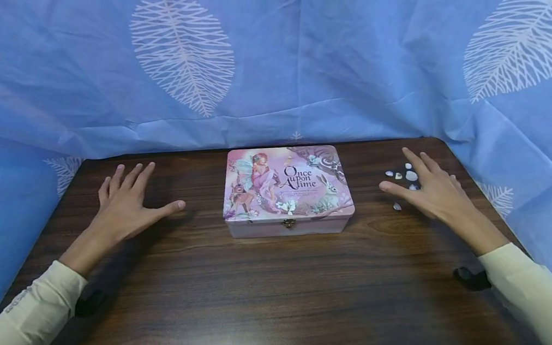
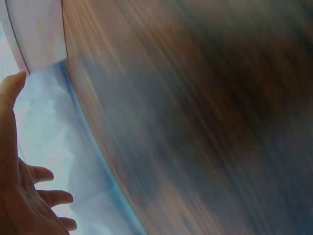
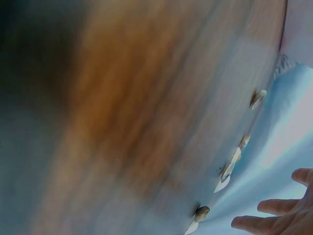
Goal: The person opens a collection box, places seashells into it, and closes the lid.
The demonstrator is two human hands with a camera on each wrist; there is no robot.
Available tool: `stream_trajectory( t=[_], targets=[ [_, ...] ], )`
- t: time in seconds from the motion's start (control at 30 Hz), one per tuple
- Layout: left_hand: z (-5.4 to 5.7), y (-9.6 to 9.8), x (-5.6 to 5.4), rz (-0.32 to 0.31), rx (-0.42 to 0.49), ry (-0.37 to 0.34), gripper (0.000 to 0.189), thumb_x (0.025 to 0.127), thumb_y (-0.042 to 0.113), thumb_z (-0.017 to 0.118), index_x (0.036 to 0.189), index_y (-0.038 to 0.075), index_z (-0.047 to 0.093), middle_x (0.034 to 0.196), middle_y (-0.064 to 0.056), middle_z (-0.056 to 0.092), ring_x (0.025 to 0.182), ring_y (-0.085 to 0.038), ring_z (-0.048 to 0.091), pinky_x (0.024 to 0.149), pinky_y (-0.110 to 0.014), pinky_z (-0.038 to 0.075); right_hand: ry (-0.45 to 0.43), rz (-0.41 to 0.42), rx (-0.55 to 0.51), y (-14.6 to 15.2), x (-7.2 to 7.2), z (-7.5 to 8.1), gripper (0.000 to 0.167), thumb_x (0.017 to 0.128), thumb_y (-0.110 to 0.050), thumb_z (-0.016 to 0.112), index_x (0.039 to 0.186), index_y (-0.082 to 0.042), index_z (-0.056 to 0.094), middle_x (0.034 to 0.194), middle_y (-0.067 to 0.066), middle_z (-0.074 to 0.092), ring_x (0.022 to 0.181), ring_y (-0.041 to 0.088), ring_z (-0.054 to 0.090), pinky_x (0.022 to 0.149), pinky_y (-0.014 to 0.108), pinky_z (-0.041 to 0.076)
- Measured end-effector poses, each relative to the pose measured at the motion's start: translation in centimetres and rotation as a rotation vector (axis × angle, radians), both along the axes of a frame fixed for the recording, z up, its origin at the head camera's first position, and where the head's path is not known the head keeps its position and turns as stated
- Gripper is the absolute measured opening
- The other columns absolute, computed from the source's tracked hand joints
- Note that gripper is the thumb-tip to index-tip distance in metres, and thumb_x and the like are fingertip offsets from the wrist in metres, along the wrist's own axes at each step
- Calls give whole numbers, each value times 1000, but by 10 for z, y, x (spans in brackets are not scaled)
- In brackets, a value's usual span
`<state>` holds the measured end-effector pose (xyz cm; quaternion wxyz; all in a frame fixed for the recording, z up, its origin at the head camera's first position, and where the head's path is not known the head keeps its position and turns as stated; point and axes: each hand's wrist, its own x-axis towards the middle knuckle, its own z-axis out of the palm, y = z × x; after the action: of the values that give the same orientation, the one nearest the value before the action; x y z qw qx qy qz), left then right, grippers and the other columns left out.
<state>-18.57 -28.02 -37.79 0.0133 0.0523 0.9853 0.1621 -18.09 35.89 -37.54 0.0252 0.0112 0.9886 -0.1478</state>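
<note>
A pink tin box (image 1: 261, 228) with a fairy, a deer, a rabbit and the words "Once upon a Time" on its lid sits closed on the table, its small metal clasp (image 1: 288, 223) facing me. My left hand (image 1: 124, 210) hovers over the table left of the box, fingers spread and holding nothing. To the right of the box, my right hand (image 1: 435, 194) is likewise spread and holds nothing, near several small pale seashells (image 1: 411, 176). Part of the shell group lies hidden behind that hand. In the right wrist view, a shell (image 3: 258, 99) lies apart from the others.
The dark wooden table (image 1: 267, 294) has its far edge against a blue cloth (image 1: 295, 55) with white leaf prints, which also hangs along both sides. A dark strap piece (image 1: 471, 278) hangs below the right sleeve, another (image 1: 90, 302) below the left.
</note>
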Motion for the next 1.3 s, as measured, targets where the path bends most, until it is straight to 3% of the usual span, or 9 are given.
stream_trajectory(
  t=[0.27, 0.7, 1.13, 1.3],
  targets=[
    [6, 18, 9, -71, 14, 25, 114, 103, 79, 62, 181, 8, 21, 185, -31, 21, 173, -56, 7, 134, -83, 4, -44, 22, -70, -11, 7, 2, 111, 103, -83, 55, 184, -28, 1, 184, 36, 17, 161, 72, 25, 117, 94, 28],
    [13, 52, 26, -211, 51, 76, 87, 114, 61, 55, 180, 10, 30, 185, -24, 28, 175, -49, 16, 138, -77, 10, -116, 39, -89, -21, 12, 3, 112, 105, -86, 49, 184, -17, 9, 180, 41, 21, 162, 69, 25, 123, 90, 28],
    [11, 78, 32, -339, 60, 102, 84, 116, 62, 52, 180, 13, 29, 188, -17, 26, 177, -41, 17, 142, -69, 14, -101, 108, -139, -30, 19, 3, 97, 112, -76, 45, 180, -8, 26, 179, 35, 32, 162, 63, 32, 124, 85, 32],
    [9, 85, 31, -414, 46, 153, 82, 116, 56, 56, 180, 10, 30, 187, -15, 29, 177, -40, 16, 144, -65, 12, -81, 130, -144, -35, 22, 2, 93, 113, -73, 47, 177, -8, 34, 176, 34, 40, 160, 62, 38, 123, 83, 35]
  ],
)
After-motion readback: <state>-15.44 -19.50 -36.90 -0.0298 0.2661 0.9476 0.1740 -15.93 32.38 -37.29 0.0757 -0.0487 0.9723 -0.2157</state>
